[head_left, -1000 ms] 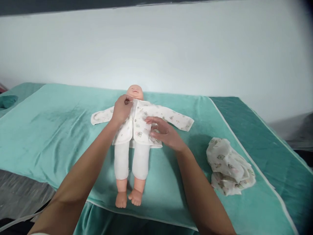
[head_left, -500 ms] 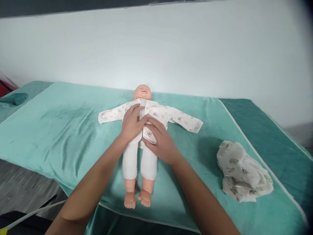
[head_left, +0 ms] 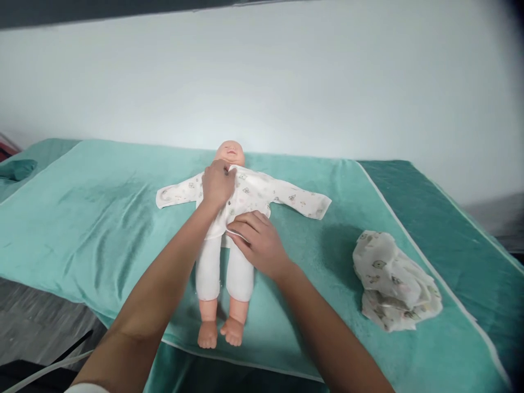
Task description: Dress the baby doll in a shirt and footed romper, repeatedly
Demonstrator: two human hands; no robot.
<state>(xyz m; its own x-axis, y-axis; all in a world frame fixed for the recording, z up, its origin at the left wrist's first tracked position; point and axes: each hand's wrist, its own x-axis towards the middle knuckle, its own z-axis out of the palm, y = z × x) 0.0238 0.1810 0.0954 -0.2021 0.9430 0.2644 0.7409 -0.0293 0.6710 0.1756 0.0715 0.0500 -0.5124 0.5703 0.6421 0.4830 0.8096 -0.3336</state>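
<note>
A baby doll (head_left: 239,273) lies on its back, head away from me and bare feet toward me. It wears a white printed baby shirt (head_left: 254,188) with the long sleeves spread to both sides. My left hand (head_left: 219,183) is at the neckline, its fingers closed on the edge of the shirt front. Lower down, my right hand (head_left: 258,240) pinches the shirt's bottom hem between thumb and fingers, above the doll's leg. The two front panels meet over the chest, and part of the left one is hidden behind my left hand.
Crumpled printed baby clothing (head_left: 395,281) rests to the right on the green cloth (head_left: 110,218) covering the table. A white wall (head_left: 262,82) stands right behind. A pale cable (head_left: 61,363) runs at the lower left, above the grey floor (head_left: 36,311).
My left hand has gone up from the chest to the neckline and closed on the fabric. My right hand has moved down to the hem, and the shirt's front gap has been drawn together.
</note>
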